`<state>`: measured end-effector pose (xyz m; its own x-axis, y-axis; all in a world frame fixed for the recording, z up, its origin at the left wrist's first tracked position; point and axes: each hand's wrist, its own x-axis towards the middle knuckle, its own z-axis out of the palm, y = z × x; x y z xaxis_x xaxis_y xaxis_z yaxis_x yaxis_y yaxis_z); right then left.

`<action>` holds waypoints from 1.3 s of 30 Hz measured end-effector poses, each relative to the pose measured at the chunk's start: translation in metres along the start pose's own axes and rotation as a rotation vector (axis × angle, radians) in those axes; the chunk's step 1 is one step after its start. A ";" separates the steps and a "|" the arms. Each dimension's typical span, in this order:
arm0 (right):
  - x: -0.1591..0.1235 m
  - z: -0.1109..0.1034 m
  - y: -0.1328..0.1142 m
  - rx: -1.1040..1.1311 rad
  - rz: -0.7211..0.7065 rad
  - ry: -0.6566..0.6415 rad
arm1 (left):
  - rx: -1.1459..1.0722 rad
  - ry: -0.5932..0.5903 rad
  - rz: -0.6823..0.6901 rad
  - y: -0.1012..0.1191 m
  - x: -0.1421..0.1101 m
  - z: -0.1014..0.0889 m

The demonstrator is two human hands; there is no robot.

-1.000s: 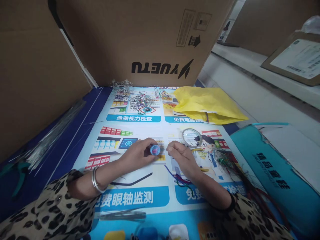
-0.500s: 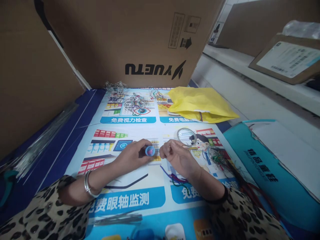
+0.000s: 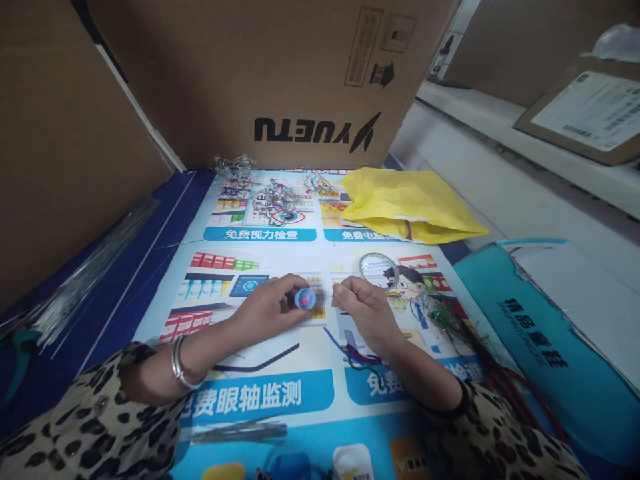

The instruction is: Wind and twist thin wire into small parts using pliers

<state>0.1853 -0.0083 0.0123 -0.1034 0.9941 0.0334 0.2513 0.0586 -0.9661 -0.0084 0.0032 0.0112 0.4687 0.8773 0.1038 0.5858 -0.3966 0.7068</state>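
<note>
My left hand (image 3: 273, 303) is closed around a small blue cup (image 3: 305, 299), tilted so its mouth faces me. Tiny pink beads show inside it. Just right of the cup, my right hand (image 3: 364, 310) is closed in a pinch; whatever its fingertips hold is too fine to make out. A clear ring-shaped roll of tape (image 3: 361, 272) lies right behind that hand. Purple, blue and green cords (image 3: 361, 359) rest on the printed sheet below it. Nearer to me lies a bundle of thin grey wires (image 3: 240, 430).
Tangled wire pieces (image 3: 275, 200) and a yellow bag (image 3: 410, 203) lie towards the back. A large cardboard box (image 3: 310, 73) stands behind them. At the right are a teal box (image 3: 520, 333) and red-handled scissors (image 3: 520, 393). Long clear strands (image 3: 95, 273) lie at the left.
My right hand has shifted slightly away from the cup, widening the gap between them. The whole view has moved a little. My left hand keeps its hold on the cup.
</note>
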 end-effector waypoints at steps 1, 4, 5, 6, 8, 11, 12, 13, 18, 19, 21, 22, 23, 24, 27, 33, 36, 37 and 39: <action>0.000 -0.001 0.000 -0.154 -0.058 0.040 | 0.011 -0.001 0.011 0.001 0.000 0.000; -0.001 0.001 0.002 -0.446 -0.291 0.117 | 0.042 0.006 0.046 0.002 -0.001 0.000; -0.002 0.002 0.004 -0.500 -0.362 0.135 | 0.050 0.011 0.056 0.003 -0.001 0.000; -0.002 0.003 0.005 -0.544 -0.425 0.148 | 0.055 0.016 0.065 0.002 -0.001 0.001; -0.002 0.005 0.008 -0.609 -0.537 0.162 | 0.061 0.017 0.079 0.002 -0.001 0.002; -0.002 0.005 0.010 -0.679 -0.670 0.137 | 0.059 0.011 0.087 0.002 -0.002 0.003; -0.002 0.005 0.010 -0.697 -0.703 0.127 | 0.057 0.009 0.087 0.002 -0.002 0.003; -0.002 0.004 0.010 -0.713 -0.731 0.120 | 0.056 0.008 0.087 0.002 -0.002 0.003; -0.001 0.003 0.007 -0.790 -0.782 0.145 | 0.045 -0.009 0.074 0.004 -0.003 0.002; -0.001 0.002 0.007 -0.805 -0.781 0.145 | 0.042 -0.011 0.072 0.004 -0.003 0.002; -0.001 0.002 0.007 -0.835 -0.783 0.142 | 0.038 -0.009 0.072 0.005 -0.003 0.001; -0.001 0.002 0.007 -0.849 -0.786 0.142 | 0.038 -0.008 0.070 0.006 -0.003 0.001; -0.001 0.002 0.007 -0.863 -0.790 0.142 | 0.039 -0.007 0.068 0.006 -0.003 0.001; -0.001 0.002 0.006 -0.875 -0.795 0.142 | 0.039 -0.005 0.066 0.006 -0.003 0.001; -0.001 0.002 0.006 -0.902 -0.810 0.147 | 0.041 -0.008 0.062 0.006 -0.003 0.001; -0.002 0.002 0.006 -0.953 -0.827 0.138 | 0.038 -0.021 0.060 0.005 -0.003 0.001; -0.003 0.002 0.006 -0.972 -0.843 0.126 | 0.042 -0.030 0.054 0.006 -0.003 0.001; -0.003 0.002 0.005 -0.979 -0.852 0.128 | 0.043 -0.031 0.052 0.006 -0.003 0.001; -0.003 0.002 0.005 -0.997 -0.865 0.135 | 0.044 -0.032 0.048 0.006 -0.002 0.001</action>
<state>0.1849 -0.0107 0.0068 -0.5053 0.6002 0.6201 0.7534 0.6572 -0.0221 -0.0053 -0.0018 0.0148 0.5176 0.8480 0.1139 0.5903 -0.4503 0.6699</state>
